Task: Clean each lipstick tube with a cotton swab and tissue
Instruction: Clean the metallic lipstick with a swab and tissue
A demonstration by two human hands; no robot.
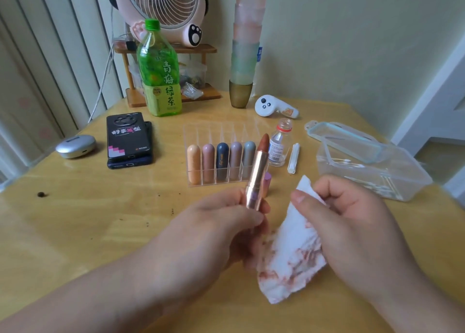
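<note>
My left hand grips the base of an open rose-gold lipstick, held upright with its brown-red bullet extended. My right hand pinches a white tissue stained with reddish marks, just right of the tube and apart from it. Behind the lipstick, a clear acrylic organizer holds several capped lipsticks in a row. A purple cap lies behind the held tube. Cotton swabs lie in a clear plastic box at the right.
A small clear bottle without its cap and a white paper stick stand right of the organizer. Two stacked phones, a silver case, a green tea bottle, stacked cups and a white controller sit further back.
</note>
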